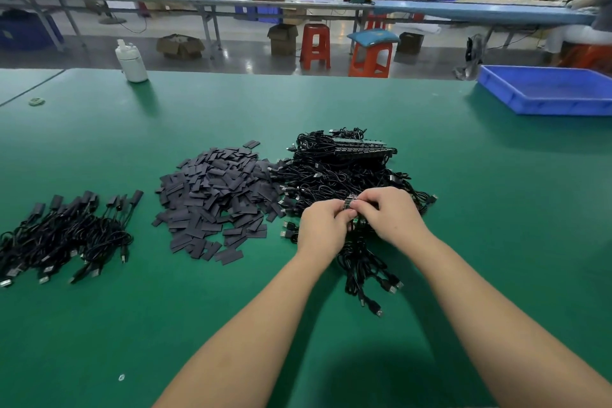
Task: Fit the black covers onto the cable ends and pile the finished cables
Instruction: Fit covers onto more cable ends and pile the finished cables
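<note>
A heap of flat black covers [215, 195] lies in the middle of the green table [331, 103]. To its right is a tangle of black cables [341, 169] with bare circuit-board ends. At the near edge of that tangle my left hand [323, 228] and my right hand [389, 214] meet, both pinching a small row of cable-end boards [351, 202]. Its cables [364, 272] hang down toward me on the table. The pile of finished cables [63, 235], with covers on their ends, lies at the far left.
A blue plastic tray [546, 89] stands at the back right corner of the table. A white bottle [131, 61] stands at the back left edge. Beyond the table are orange stools [369, 58], cardboard boxes and long workbenches with people.
</note>
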### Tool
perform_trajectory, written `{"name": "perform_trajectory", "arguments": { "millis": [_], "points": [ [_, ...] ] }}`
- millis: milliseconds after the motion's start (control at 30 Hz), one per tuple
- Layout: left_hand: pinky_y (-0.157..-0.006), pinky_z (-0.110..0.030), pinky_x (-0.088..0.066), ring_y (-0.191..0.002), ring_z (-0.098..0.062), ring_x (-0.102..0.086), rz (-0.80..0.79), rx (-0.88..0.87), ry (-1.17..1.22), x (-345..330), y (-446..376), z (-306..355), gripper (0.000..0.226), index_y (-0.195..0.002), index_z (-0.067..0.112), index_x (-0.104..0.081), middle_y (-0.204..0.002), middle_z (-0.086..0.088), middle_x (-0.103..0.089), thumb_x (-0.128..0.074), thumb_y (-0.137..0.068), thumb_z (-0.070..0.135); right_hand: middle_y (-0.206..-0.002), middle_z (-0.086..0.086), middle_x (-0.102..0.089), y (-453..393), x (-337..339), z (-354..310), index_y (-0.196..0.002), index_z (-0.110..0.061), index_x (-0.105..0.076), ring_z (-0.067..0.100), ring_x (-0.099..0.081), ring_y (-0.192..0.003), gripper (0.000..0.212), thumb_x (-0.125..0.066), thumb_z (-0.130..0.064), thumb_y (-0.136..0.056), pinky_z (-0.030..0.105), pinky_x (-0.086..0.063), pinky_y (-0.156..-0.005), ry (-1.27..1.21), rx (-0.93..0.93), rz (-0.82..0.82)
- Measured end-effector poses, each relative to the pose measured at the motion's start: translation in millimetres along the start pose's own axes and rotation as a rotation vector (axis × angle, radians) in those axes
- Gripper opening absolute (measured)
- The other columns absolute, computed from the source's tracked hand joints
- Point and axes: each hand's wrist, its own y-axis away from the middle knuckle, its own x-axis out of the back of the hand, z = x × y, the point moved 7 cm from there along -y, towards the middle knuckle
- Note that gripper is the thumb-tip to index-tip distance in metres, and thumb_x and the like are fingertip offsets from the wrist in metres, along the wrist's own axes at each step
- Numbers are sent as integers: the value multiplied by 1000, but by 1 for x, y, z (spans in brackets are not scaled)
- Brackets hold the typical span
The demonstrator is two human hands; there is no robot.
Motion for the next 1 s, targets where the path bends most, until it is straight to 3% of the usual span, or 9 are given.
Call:
{"name": "perform_trajectory", "arguments": {
  "millis": [167,367,467,567,667,733,800,900,1000],
  "points": [
    [-57,-35,-42,-59,-19,-53,71,-13,-32,6,4,3,34,-61,17,-55,-56,2,-58,-63,-92,29,-67,-11,-61,-4,-6,-5,-85,-24,-76,15,-56,-73,22,-61,-35,-97,29,-38,-67,60,-23,16],
    [-55,-15,-31,-58,2,-48,101,-45,70,48,-4,-10,29,-64,30,-59,-61,16,-55,-66,-91,37,-76,-10,-64,-14,2,33,-85,-27,-65,11,-59,-73,22,-55,-39,-100,30,-41,-60,97,-108,-33],
    [-69,-26,-47,-70,-6,-59,51,-84,173,76,-10,-13,7,-83,32,-75,-77,11,-68,-70,-88,35,-81,-8,-65,-18,3,60,-90,-24,-66,15,-62,-79,22,-55,-38,-101,29,-39,-60,134,-176,-57],
    [-63,-40,-51,-62,-16,-57,20,-82,324,100,-12,-14,14,-87,27,-75,-71,5,-69,-71,-79,38,-101,-1,-66,-17,5,75,-105,-20,-68,22,-62,-98,21,-60,-38,-98,35,-48,-78,197,-233,-28],
    [-59,-44,-49,-63,-18,-54,-10,-97,361,110,-11,-14,22,-83,19,-68,-71,-8,-63,-75,-75,39,-115,2,-64,-14,16,52,-117,-18,-66,21,-56,-111,28,-62,-37,-97,36,-44,-95,238,-90,215],
    [-55,-30,-42,-60,-15,-50,-68,-99,363,105,-9,-11,20,-76,21,-62,-67,0,-56,-79,-78,33,-107,-6,-70,-11,12,23,-111,-26,-67,9,-62,-96,23,-52,-40,-101,28,-45,-83,-23,-25,228],
    [-49,-20,-39,-54,-13,-52,-120,-72,401,96,-9,-9,20,-75,20,-62,-63,4,-58,-80,-81,24,-101,-11,-75,-9,-20,-9,-107,-35,-66,2,-66,-91,32,-38,-49,-104,25,-48,-81,-459,-110,-45],
    [-40,-14,-33,-42,-9,-48,-101,9,441,88,-10,-13,18,-75,15,-63,-52,6,-58,-77,-84,18,-91,3,-77,5,-71,-53,-112,-23,-65,20,-74,-87,45,-30,-50,-106,30,-58,-80,-969,-237,-374],
    [-40,-15,-31,-43,-10,-41,-37,115,363,86,-10,-38,21,-73,8,-63,-50,7,-53,-76,-84,21,-68,-2,-64,14,-91,-63,-106,-19,-64,11,-59,-55,30,-42,-39,-107,24,-48,-57,-867,-189,-326]
  ]
}}
